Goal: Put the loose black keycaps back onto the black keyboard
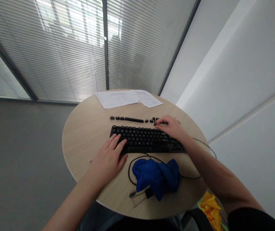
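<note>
A black keyboard (pixel 149 139) lies across the middle of the round table. My left hand (pixel 111 154) rests with spread fingers on its left end. Beyond the keyboard's far edge, my right hand (pixel 170 126) pinches a small black keycap (pixel 155 123) between thumb and fingertips. Loose keycaps stand in a row behind the keyboard, among them a long spacebar (pixel 134 120) and a few small keycaps (pixel 118 118) left of it. Part of the row on the right is hidden by my right hand.
A blue cloth (pixel 158 176) lies on the near side, over a black cable (pixel 130 170). Beside it is a small tool with a wire frame (pixel 135 199). White paper sheets (pixel 120 98) lie at the table's far edge. Something yellow (pixel 211 208) is below the table at right.
</note>
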A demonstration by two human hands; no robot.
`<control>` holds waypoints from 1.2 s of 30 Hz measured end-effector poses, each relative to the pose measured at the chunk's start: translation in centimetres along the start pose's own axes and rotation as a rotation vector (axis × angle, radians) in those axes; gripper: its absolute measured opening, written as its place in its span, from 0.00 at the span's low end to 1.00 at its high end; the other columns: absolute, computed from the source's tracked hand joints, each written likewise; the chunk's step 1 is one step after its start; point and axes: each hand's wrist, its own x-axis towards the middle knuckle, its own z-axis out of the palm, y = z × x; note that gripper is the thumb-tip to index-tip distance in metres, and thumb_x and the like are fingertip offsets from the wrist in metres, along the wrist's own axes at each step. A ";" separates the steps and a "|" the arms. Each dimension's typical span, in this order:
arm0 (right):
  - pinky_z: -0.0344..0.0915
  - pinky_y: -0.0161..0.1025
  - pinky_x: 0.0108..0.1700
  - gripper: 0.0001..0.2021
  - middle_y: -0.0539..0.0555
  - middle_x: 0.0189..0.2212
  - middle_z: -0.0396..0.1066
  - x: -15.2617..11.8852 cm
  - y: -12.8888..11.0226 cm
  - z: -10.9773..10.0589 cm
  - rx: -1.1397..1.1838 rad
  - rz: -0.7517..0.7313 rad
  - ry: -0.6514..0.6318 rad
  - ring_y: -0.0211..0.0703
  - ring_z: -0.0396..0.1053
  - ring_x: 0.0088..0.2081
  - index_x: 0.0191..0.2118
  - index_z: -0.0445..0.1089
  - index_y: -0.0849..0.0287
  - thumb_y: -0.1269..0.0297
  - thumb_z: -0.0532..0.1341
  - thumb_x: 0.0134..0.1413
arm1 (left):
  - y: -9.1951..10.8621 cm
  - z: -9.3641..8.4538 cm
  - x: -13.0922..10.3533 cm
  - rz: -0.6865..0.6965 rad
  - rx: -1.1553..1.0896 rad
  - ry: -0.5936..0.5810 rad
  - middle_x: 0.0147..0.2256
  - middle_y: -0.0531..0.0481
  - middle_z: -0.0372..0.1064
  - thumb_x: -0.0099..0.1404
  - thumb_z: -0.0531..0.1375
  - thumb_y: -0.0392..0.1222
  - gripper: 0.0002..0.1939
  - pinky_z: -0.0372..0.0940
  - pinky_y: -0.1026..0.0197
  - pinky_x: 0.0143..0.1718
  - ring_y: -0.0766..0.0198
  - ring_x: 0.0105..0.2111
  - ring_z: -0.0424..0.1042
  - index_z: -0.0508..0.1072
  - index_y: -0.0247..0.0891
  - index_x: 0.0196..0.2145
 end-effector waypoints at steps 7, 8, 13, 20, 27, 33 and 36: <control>0.68 0.47 0.51 0.05 0.52 0.38 0.79 -6.5 -1.7 1.4 0.156 -0.152 -0.019 0.45 0.75 0.42 0.37 0.76 0.53 0.59 0.67 0.62 | 0.1 -0.3 0.3 0.001 0.013 -0.014 0.66 0.31 0.61 0.70 0.56 0.48 0.28 0.60 0.38 0.67 0.40 0.68 0.58 0.70 0.31 0.62; 0.68 0.47 0.52 0.05 0.52 0.37 0.79 -6.5 -1.8 1.5 0.153 -0.169 -0.020 0.45 0.75 0.42 0.37 0.77 0.53 0.59 0.67 0.62 | 0.0 -0.3 0.3 0.000 0.016 -0.016 0.66 0.31 0.61 0.70 0.56 0.48 0.28 0.60 0.38 0.67 0.40 0.68 0.58 0.69 0.31 0.62; 0.67 0.45 0.49 0.02 0.51 0.36 0.79 -6.0 -2.0 1.8 0.161 -0.247 -0.018 0.44 0.74 0.40 0.37 0.77 0.54 0.63 0.69 0.61 | -0.1 -0.3 0.3 -0.005 0.008 -0.008 0.66 0.32 0.61 0.69 0.56 0.47 0.27 0.59 0.39 0.68 0.41 0.68 0.58 0.69 0.32 0.62; 0.67 0.45 0.50 0.00 0.51 0.37 0.80 -6.0 -1.6 2.6 0.156 -0.313 -0.040 0.43 0.76 0.40 0.38 0.78 0.55 0.66 0.69 0.61 | 0.0 -0.6 0.2 -0.016 0.001 -0.014 0.66 0.32 0.61 0.70 0.56 0.47 0.27 0.60 0.38 0.67 0.41 0.68 0.59 0.70 0.33 0.62; 0.66 0.47 0.51 0.02 0.53 0.39 0.79 -6.0 -1.4 2.7 0.119 -0.325 -0.008 0.45 0.75 0.42 0.36 0.79 0.55 0.64 0.69 0.61 | -0.2 -0.2 0.2 0.005 0.019 -0.016 0.66 0.31 0.61 0.70 0.57 0.48 0.28 0.59 0.38 0.68 0.40 0.68 0.59 0.70 0.32 0.63; 0.67 0.46 0.48 0.04 0.53 0.37 0.79 -6.1 -1.2 2.5 0.146 -0.297 -0.035 0.44 0.75 0.40 0.36 0.80 0.55 0.63 0.68 0.62 | -0.4 -0.1 0.1 0.007 0.001 -0.006 0.66 0.30 0.61 0.70 0.56 0.49 0.28 0.59 0.38 0.67 0.40 0.68 0.58 0.70 0.31 0.63; 0.68 0.45 0.48 0.05 0.53 0.37 0.80 -6.1 -1.3 2.2 0.171 -0.298 -0.055 0.43 0.76 0.39 0.35 0.80 0.55 0.63 0.68 0.63 | -0.3 -0.2 0.1 0.004 -0.013 -0.005 0.66 0.31 0.61 0.70 0.57 0.49 0.28 0.59 0.37 0.67 0.39 0.68 0.59 0.70 0.32 0.62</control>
